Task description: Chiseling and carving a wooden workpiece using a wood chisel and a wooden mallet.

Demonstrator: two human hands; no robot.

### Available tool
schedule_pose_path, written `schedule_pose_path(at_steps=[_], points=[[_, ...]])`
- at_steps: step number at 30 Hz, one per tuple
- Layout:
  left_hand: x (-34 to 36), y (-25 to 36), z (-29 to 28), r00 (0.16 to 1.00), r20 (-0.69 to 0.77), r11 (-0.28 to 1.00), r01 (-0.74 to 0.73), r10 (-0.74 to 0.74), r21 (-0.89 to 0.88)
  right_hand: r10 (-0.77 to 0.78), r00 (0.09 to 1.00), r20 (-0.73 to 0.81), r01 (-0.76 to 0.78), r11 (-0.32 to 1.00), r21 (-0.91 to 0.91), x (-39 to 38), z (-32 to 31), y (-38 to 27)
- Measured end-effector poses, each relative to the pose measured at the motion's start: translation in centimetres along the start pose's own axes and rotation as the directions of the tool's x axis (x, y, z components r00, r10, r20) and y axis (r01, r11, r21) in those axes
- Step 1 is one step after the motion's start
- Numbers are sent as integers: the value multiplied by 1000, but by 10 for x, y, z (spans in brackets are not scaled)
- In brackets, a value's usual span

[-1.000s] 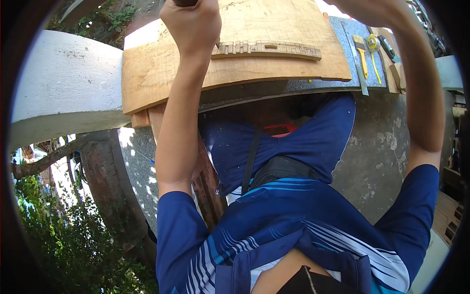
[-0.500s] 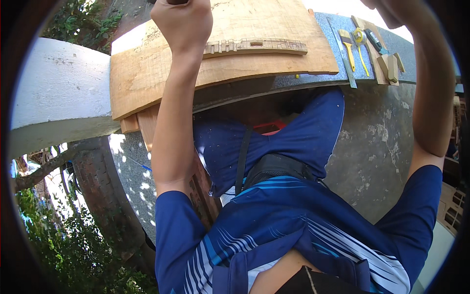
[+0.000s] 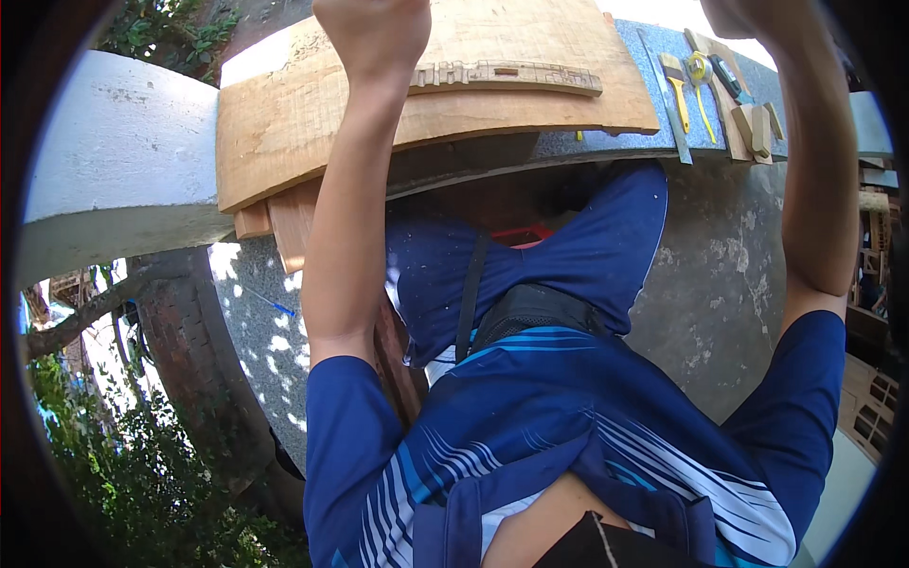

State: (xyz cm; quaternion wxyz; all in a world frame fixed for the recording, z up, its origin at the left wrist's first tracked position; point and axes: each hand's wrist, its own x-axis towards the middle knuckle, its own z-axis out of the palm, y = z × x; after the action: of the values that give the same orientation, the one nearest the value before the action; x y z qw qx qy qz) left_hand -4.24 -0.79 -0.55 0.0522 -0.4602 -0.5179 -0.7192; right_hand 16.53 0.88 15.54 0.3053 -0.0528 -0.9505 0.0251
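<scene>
My left hand [image 3: 374,28] is closed in a fist at the top edge, just above the broad pale wooden board [image 3: 260,133]; whatever it grips is out of frame. A narrow carved wooden strip [image 3: 502,81] lies on the board, partly hidden behind my left wrist. My right hand [image 3: 748,24] is cut off by the top edge at the right, its fingers curled, with their hold hidden. Below it on the speckled bench top [image 3: 630,43] lie a metal rule [image 3: 663,95], a brush [image 3: 676,90], a yellow tape measure [image 3: 699,68], a dark tool [image 3: 727,76] and small wooden blocks [image 3: 755,131].
A white concrete ledge [image 3: 114,142] adjoins the board on the left, with foliage [image 3: 114,445] and a tree trunk [image 3: 189,341] below it. My seated legs [image 3: 530,265] are under the bench edge. Stacked items [image 3: 871,398] stand at the far right.
The whole view has shifted, with the bench and board sitting higher and further left than a second ago. Both hands stay raised at the top edge; the dark item in my left fist has left the frame.
</scene>
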Motion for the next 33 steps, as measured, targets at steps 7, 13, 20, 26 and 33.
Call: schedule_pose_path(at_steps=[7,13,20,26,33], points=[[-4,3,-11,963,48,931,268,-265,-248,487,863,-134,-333,748,574,-23,22,7],[-19,14,-58,916,-116,821,280,-383,-498,660,708,251,-504,224,834,-52,140,54],[-35,24,-119,808,-255,765,326,-530,-556,652,653,385,-568,86,819,-71,190,59],[-34,26,-130,843,-212,779,320,-494,-539,615,677,405,-578,105,809,-77,191,52],[-24,32,-90,898,-199,824,247,-392,-509,643,634,429,-616,85,783,-73,189,52]])
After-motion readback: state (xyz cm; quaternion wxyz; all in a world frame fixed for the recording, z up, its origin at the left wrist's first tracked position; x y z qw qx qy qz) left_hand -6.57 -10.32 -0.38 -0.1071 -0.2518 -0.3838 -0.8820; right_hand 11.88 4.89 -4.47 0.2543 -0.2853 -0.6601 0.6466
